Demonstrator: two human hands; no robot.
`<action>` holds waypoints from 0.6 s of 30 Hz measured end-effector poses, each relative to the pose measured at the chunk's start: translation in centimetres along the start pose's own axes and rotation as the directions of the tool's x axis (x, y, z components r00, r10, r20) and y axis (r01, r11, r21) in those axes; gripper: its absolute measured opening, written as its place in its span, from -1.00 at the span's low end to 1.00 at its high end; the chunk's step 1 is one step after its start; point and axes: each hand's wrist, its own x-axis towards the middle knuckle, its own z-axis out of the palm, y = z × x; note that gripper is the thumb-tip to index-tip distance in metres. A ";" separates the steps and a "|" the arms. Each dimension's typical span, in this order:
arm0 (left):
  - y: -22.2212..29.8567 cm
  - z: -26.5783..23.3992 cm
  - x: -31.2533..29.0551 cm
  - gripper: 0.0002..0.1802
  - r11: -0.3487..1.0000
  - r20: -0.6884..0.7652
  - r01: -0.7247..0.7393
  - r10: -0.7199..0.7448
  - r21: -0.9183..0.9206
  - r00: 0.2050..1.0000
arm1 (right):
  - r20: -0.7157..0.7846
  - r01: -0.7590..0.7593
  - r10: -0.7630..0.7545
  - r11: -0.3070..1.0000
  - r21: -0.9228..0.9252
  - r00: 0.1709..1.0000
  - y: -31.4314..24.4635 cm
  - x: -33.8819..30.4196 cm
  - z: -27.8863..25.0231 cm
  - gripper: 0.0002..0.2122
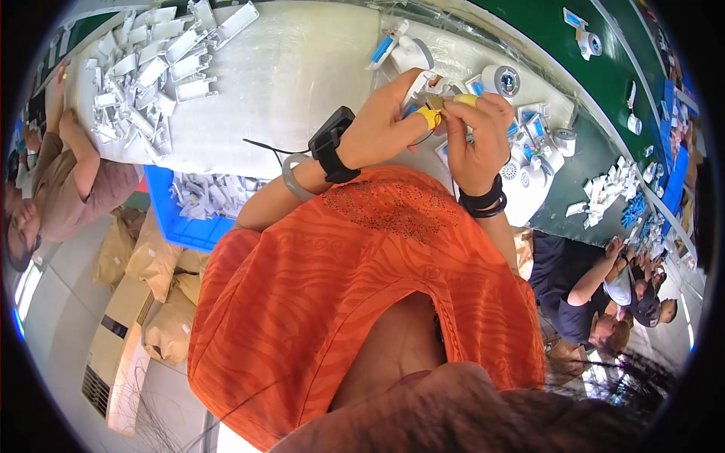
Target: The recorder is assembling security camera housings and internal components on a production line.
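Observation:
My left hand (384, 124) is closed around a white plastic part (420, 84), partly hidden by the fingers. Yellow tape wraps the left thumb. Close against it, my right hand (479, 140) is bent in a pinch at a small brownish piece (436, 102) beside the white part; its kind is too small to tell. A yellow cover sits on one right finger. Just beyond the hands lie a white round-headed device (501, 79) and a white unit with a blue strip (384, 51). More white assemblies (532, 124) with blue strips lie right of my right hand.
White plastic parts (151, 72) lie heaped on the wrapped table (294, 68) at the left. Below stands a blue bin (162, 204) of similar parts. A green belt (521, 19) runs along the far right. Co-workers sit on both sides; brown bags (155, 264) rest on the floor.

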 end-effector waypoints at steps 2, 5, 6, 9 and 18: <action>0.4 0.1 0.0 -0.52 0.999 -0.001 -0.051 0.051 -0.003 0.999 | -0.019 -0.051 0.051 0.999 -0.007 0.999 0.2 -0.1 0.1 -0.79; 0.2 0.0 -0.1 -0.55 0.992 0.002 -0.124 0.124 -0.002 0.992 | 0.000 -0.065 0.065 0.997 0.029 0.998 0.2 -0.1 0.2 -0.79; 0.1 -0.1 -0.1 -0.57 0.989 0.005 -0.147 0.147 0.002 0.989 | 0.001 -0.065 0.065 0.997 0.030 0.998 0.2 -0.1 0.2 -0.79; -0.2 -0.1 -0.2 -0.59 0.989 0.022 -0.148 0.149 -0.017 0.989 | 0.012 -0.063 0.063 0.997 0.042 0.998 0.3 -0.1 0.2 -0.80; -0.7 -0.5 0.1 -0.61 0.985 0.010 -0.170 0.170 0.009 0.985 | 0.015 -0.071 0.071 0.997 0.021 0.997 0.6 -0.2 0.6 -0.80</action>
